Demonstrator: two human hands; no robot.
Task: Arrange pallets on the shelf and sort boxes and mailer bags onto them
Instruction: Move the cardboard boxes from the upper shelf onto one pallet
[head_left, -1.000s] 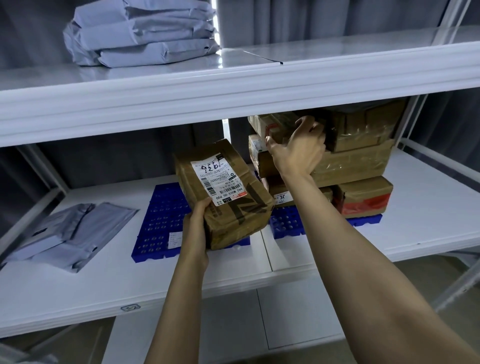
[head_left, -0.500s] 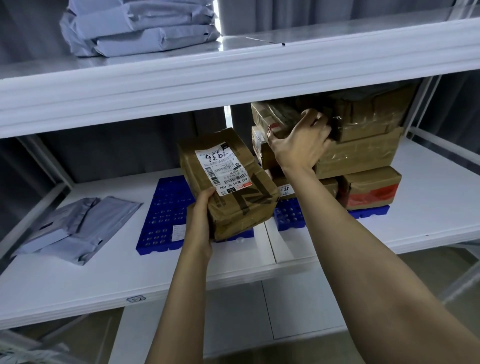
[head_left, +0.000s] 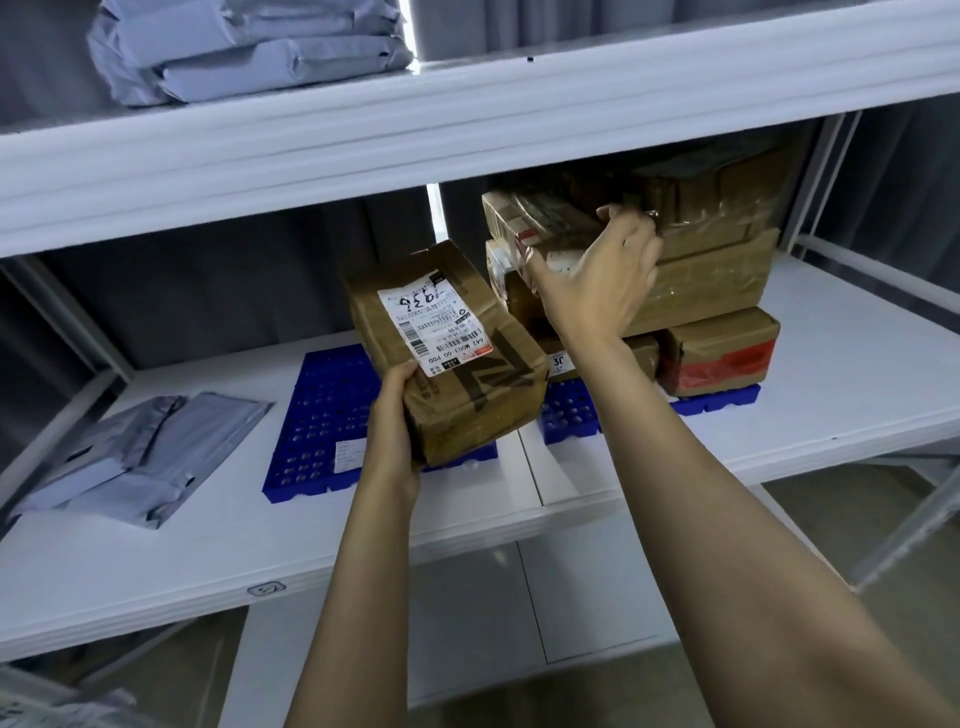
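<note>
**Counting parcels on a white metal rack**

Two hands are at work. The left hand (head_left: 389, 415) grips the labelled box (head_left: 457, 358), a brown cardboard carton, by its lower left corner. The box hangs tilted at centre frame, above the left pallet (head_left: 322, 415). A white shipping label with barcodes and a strip of dark printed tape cover its creased top. The right hand (head_left: 602, 275) spans the top box (head_left: 540, 218) of the stack (head_left: 717, 291) right of centre. Its thumb sits at the near end and its fingers curl over the far edge, holding the box.

Two blue plastic pallets, flat grids studded with round holes, lie side by side on the middle shelf (head_left: 857, 389). The right pallet (head_left: 566, 410) carries the stack: at least six rectangular cartons in three layers, most wrapped in glossy clear tape. The red-banded carton (head_left: 722, 358) sits at bottom right.

Grey mailer bags, smooth and soft, form two piles. The upper pile (head_left: 249, 52), about three folded bags, lies on the upper shelf (head_left: 467, 119) at upper left. The lower pile (head_left: 135, 457), about two flat bags, lies at lower left.
</note>
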